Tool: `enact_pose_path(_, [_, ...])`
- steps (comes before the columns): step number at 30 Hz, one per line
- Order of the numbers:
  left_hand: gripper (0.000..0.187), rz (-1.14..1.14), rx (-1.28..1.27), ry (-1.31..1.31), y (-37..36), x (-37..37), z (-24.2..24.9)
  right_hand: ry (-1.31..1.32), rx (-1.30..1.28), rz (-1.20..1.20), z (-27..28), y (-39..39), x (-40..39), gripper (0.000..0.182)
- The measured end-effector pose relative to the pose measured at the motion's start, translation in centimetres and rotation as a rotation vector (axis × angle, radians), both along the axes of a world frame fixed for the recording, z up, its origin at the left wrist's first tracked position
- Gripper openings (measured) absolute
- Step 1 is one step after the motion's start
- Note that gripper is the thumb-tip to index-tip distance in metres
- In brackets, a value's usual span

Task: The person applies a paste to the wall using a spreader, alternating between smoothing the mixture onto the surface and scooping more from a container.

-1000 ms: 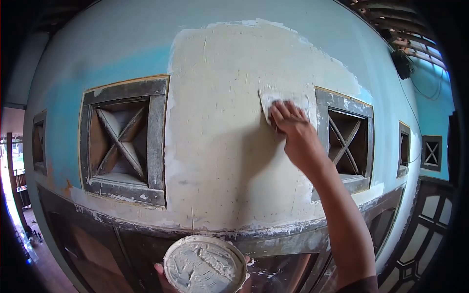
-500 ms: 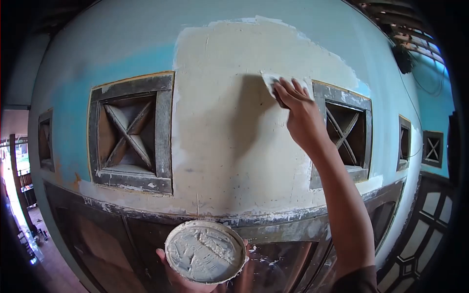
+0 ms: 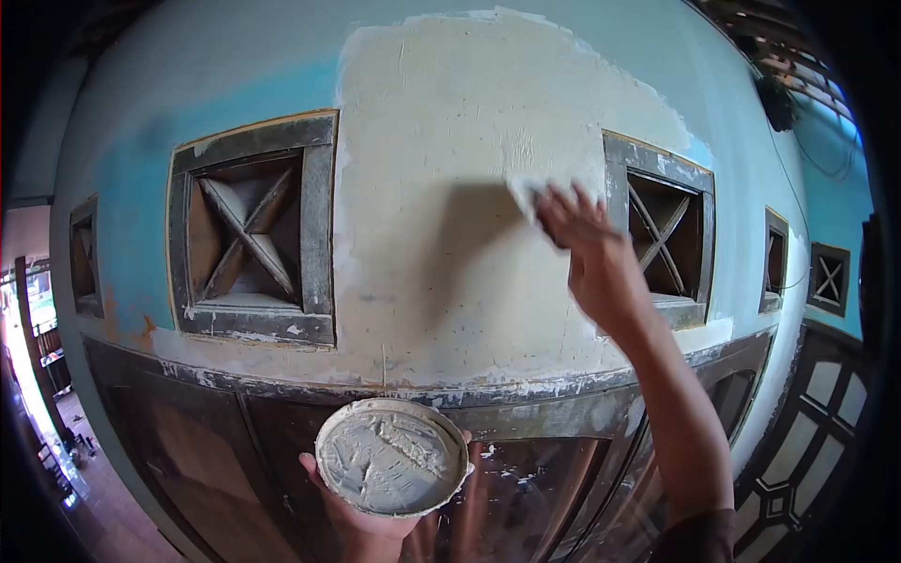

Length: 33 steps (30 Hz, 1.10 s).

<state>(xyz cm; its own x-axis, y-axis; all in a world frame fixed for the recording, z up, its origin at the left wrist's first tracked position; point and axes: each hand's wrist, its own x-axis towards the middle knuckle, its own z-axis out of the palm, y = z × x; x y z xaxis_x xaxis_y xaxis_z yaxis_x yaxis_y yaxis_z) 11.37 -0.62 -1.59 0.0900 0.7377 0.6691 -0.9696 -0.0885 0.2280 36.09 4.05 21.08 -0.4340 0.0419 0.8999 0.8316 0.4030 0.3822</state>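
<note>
My right hand (image 3: 593, 242), slightly blurred, is closed around a putty scraper (image 3: 522, 199) with a whitish flat blade. The blade's edge lies against the cream putty patch (image 3: 413, 141) on the wall, left of the right-hand vent frame. Just above it, fresh rough putty streaks (image 3: 522, 148) show. Low in the view, my left hand (image 3: 364, 527) grips a round, shallow container (image 3: 324, 469) from below and the sides. Greyish-white putty (image 3: 404, 460), ridged and scraped, covers its inside. Most of the left fingers are hidden behind it.
Two dark wooden vents with crossed slats, the left vent (image 3: 251, 230) and the right vent (image 3: 664, 225), flank the patch. Underneath runs a putty-smeared wooden ledge (image 3: 450, 392) above dark glazed panels (image 3: 526, 497). A panelled door (image 3: 807, 432) stands at the right.
My right hand and the scraper have moved down the wall, leaving rough putty streaks above. The container in my left hand sits slightly higher in view, and the view has shifted a little.
</note>
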Motion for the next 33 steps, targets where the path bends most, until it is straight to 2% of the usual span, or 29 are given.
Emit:
enact_pose_path(3, [0.117,0.042,0.036,0.068,0.1,-0.3,0.1,0.038,0.247,-0.001,6.6,2.8,-0.2,0.063])
enact_pose_path(6, [0.114,0.102,0.022,0.113,0.0,-0.4,-0.3,-0.012,0.118,-0.040,6.9,4.9,-0.3,0.060])
enact_pose_path(9, [0.117,0.135,0.036,0.056,-0.7,-0.6,-0.1,-0.004,0.102,-0.115,1.2,6.1,-0.9,0.060])
enact_pose_path(12, [0.118,0.173,-0.012,0.108,-0.7,-0.9,-0.5,-0.032,0.010,-0.071,-5.1,5.0,-1.8,0.066])
enact_pose_path(15, [0.117,0.168,-0.003,0.124,-1.2,-1.0,-0.1,-0.028,-0.104,-0.036,-7.7,3.2,-1.7,0.067])
enact_pose_path(17, [0.117,0.196,0.013,0.122,-1.6,-1.0,0.1,-0.034,-0.111,-0.046,-7.4,1.0,-1.3,0.066])
enact_pose_path(18, [0.116,0.217,0.024,0.114,-1.7,-1.0,0.3,-0.046,-0.124,-0.062,-7.0,-0.2,-1.2,0.065])
enact_pose_path(19, [0.116,0.219,0.038,0.119,-1.7,-0.9,0.6,-0.044,-0.009,-0.066,-5.6,-1.4,-1.4,0.062])
enact_pose_path(21, [0.115,0.218,0.010,0.073,-2.0,-0.9,0.7,0.029,0.167,0.004,-1.7,-2.9,-1.2,0.060])
enact_pose_path(23, [0.115,0.196,0.016,0.063,-1.4,-0.8,0.6,0.091,0.226,0.006,2.6,-3.2,-1.0,0.060])
enact_pose_path(26, [0.114,0.157,0.004,0.053,-1.9,-0.2,0.9,0.092,0.215,0.007,6.8,1.0,-0.8,0.060])
enact_pose_path(28, [0.115,0.104,0.012,0.072,-1.8,-0.5,0.5,0.084,0.069,-0.013,7.1,4.0,-0.6,0.058])
enact_pose_path(33, [0.119,0.088,0.010,-0.058,-1.6,-1.5,-0.2,-0.027,-0.024,-0.023,-2.3,3.8,-1.6,0.064])
